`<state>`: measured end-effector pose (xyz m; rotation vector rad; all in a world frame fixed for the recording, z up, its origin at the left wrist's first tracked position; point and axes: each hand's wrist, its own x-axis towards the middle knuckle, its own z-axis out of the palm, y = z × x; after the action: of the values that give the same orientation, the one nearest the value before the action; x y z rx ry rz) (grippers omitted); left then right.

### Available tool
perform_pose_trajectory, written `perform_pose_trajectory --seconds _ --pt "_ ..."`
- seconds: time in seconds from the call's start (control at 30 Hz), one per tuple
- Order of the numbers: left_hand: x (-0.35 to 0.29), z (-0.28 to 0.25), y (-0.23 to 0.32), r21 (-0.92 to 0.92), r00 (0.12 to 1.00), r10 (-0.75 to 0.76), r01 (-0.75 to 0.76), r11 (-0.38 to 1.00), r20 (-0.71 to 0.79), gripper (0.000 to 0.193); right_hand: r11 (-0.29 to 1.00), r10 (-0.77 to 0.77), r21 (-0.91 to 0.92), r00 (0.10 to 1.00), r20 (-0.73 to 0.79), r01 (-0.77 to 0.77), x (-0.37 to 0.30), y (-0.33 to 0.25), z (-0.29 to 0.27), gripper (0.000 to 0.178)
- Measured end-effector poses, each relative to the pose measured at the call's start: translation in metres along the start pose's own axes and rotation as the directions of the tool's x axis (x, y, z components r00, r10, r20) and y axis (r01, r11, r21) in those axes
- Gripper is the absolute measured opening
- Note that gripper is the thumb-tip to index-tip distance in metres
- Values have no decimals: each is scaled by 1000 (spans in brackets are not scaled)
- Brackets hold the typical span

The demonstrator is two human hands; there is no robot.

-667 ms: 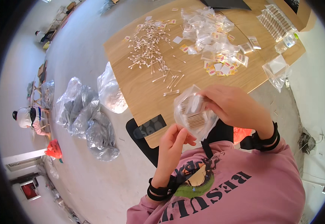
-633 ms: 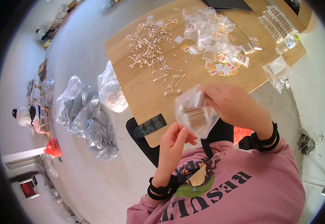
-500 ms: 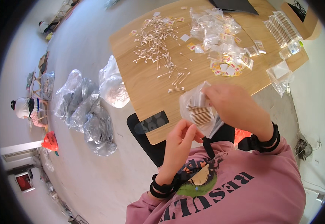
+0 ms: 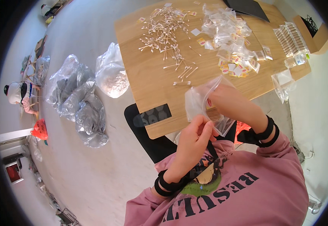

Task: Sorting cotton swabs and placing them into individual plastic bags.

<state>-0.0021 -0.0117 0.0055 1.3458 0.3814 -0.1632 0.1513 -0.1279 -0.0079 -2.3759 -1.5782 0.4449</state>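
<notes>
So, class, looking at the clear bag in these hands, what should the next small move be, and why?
Probably ease the right hand back from the clear bag while the left hand pinches its lower edge: the right fingertips seem to be behind the film, perhaps inside, and a row of swab sticks already shows within.

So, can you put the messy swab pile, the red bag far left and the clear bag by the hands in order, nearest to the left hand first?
From the left hand, head view:
1. Clear bag: right at its fingers.
2. Messy swab pile: ahead, on the table.
3. Red bag: farthest, across the room, left.
</notes>
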Motion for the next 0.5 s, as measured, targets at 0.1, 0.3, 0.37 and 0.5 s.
perform_pose_trajectory --seconds 0.1,0.3,0.37,0.5 --pt "-1 -1 -2 -26 1000 -13 13 1000 8 17 972 107 209 994 31 -111 -8 -13 -21 25" --pt "-2 0 3 7 1000 -26 26 1000 4 16 995 -34 90 999 -7 35 -18 -15 -13 30" --pt "-2 0 2 50 999 -30 29 998 14 16 998 -36 53 999 -29 38 -20 -16 1 29" --pt "-1 -3 -4 -43 1000 -5 4 999 -18 17 998 7 -61 995 -99 -13 -14 -16 8 22"
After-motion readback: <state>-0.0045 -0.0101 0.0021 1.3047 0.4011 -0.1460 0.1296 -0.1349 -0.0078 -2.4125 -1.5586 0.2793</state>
